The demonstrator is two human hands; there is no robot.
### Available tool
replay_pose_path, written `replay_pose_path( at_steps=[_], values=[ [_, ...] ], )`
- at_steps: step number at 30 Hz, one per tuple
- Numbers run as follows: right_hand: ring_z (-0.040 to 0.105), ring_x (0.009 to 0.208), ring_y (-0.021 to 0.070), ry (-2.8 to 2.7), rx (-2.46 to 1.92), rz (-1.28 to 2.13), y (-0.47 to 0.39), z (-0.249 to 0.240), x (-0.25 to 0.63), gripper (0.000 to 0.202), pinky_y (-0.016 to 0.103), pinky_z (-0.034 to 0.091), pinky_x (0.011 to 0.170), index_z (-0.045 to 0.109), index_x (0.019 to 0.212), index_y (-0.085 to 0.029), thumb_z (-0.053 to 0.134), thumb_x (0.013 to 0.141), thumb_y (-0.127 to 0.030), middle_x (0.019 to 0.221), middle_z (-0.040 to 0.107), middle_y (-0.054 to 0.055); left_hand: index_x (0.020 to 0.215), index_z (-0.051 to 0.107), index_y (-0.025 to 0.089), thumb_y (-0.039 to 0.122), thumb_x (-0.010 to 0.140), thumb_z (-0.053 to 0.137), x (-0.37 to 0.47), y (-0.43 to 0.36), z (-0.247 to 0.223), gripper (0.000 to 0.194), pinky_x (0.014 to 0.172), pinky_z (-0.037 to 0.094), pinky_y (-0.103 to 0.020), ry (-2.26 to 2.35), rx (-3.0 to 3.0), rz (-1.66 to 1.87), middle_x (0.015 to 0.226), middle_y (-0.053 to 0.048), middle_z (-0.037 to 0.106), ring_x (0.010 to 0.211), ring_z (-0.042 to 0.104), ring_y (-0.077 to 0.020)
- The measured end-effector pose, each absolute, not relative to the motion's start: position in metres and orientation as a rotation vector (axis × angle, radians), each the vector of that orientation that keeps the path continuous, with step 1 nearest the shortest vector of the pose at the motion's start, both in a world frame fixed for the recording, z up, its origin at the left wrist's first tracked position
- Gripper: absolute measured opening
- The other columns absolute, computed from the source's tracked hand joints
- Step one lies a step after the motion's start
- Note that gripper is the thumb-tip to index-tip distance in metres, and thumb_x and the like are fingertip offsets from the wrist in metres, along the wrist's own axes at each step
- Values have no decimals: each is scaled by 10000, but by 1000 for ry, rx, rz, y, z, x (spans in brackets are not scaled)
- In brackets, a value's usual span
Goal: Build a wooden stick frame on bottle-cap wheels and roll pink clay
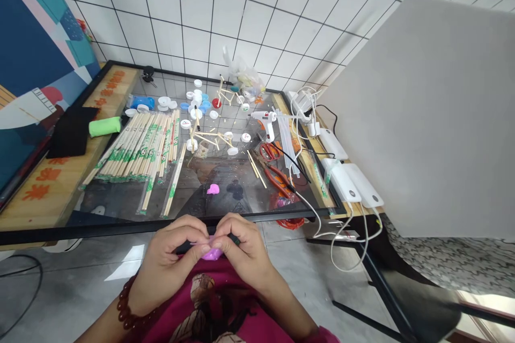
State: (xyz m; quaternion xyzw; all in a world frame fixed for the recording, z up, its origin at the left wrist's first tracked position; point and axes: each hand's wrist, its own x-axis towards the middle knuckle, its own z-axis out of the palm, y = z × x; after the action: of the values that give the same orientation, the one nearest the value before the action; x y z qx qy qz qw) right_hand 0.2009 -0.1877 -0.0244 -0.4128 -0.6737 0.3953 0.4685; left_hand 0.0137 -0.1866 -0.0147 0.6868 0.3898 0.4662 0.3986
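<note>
My left hand (pixel 171 260) and my right hand (pixel 245 249) meet in front of my body, just below the table's front edge. Thumbs and forefingers of both pinch a soft purple-pink piece of modelling clay (pixel 212 253), its middle bulging out under the thumbs. A smaller pink lump of clay (pixel 213 189) lies on the glass tabletop straight ahead of the hands. Behind it stands a small frame of chopsticks (pixel 213 136) with white bottle caps at its ends. The fingers partly hide the clay they hold.
Wrapped chopsticks (pixel 134 147) are piled on the left. Bottle caps (pixel 197 96) and a second stick frame (pixel 225 94) lie farther back. A glue gun (pixel 266 122), red-handled pliers (pixel 277 178), scissors (pixel 270 151) and glue sticks (pixel 287 139) lie right. White cables (pixel 308 201) hang over the right edge.
</note>
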Motion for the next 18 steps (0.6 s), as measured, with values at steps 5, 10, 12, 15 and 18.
replay_pose_path(
  at_steps=[5,10,12,15,18],
  values=[
    [675,722,114,-1687,-909,769,-185,-21,197,177,304,484,814,746,809,-228,720,978,-273,758,754,-27,822,810,290,132,813,807,7,-193,-16,159,722,581,-158,1108,1644,1292,814,24,761,765,735,-108],
    [669,679,102,-1742,-898,592,-183,-18,191,180,336,478,874,734,786,-217,767,948,-287,731,732,-35,727,769,257,171,797,819,1,-195,-15,122,667,581,-174,1156,1505,1331,786,14,736,731,719,-121],
    [654,661,105,-1758,-923,546,-182,-19,192,225,351,476,887,711,761,-215,756,954,-321,705,705,-39,707,757,246,167,815,792,0,-194,-11,139,665,577,-179,1136,1552,1303,755,10,724,718,710,-123],
    [640,641,111,-1780,-969,499,-181,-19,196,260,389,463,945,682,756,-222,705,986,-339,686,698,-48,743,783,259,156,842,759,-2,-194,-6,144,689,576,-172,1137,1608,1280,774,9,743,731,722,-123],
    [652,656,122,-1785,-985,551,-183,-18,196,288,389,479,928,663,750,-226,651,1015,-335,699,717,-39,802,803,260,185,910,683,-3,-195,-4,177,717,579,-185,1181,1662,1190,855,-15,769,775,738,-138]
  ],
)
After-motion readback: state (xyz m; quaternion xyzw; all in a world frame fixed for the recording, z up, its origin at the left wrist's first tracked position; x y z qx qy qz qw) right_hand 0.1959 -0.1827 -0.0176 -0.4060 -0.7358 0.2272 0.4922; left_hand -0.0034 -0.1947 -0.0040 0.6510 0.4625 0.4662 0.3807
